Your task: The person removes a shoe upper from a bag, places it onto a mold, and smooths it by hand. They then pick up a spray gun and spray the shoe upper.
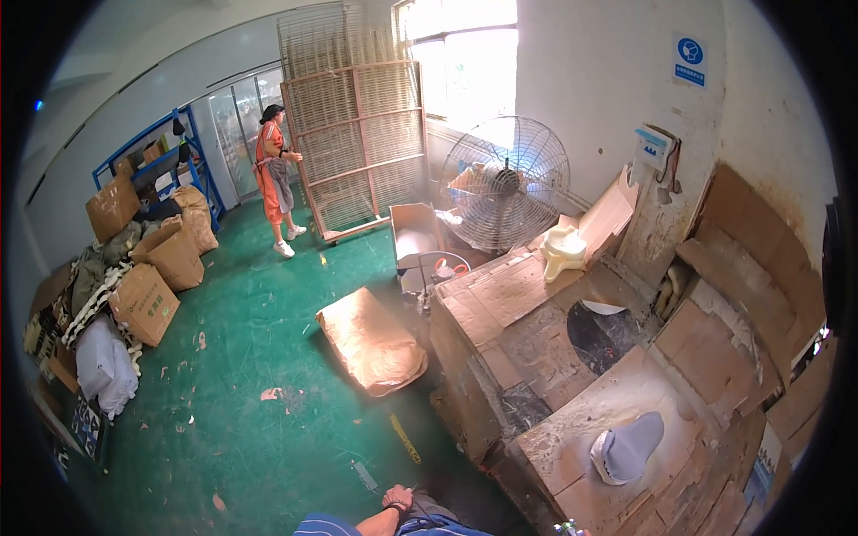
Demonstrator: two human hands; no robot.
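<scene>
My left hand [398,498] is low in the view, in front of my body, with a dark band at the wrist. Its fingers are curled closed; whatever they may hold is too small to make out. At the bottom edge, a small metal fitting [567,529] pokes into view, and my right hand is not visible there. To the right, a grey cap-shaped piece [633,447] with a whitish rim rests on a cardboard-covered bench [563,464]. Farther back on the bench stands a cream-coloured footed stand [563,248]. Between them lies a dark round disc [601,335].
A large caged fan [507,183] stands behind the bench. On the green floor sits a brown paper-wrapped bundle [371,341]. Cartons [143,304] and bags pile up at left. A person in orange [273,179] stands by a tall wire rack [357,147].
</scene>
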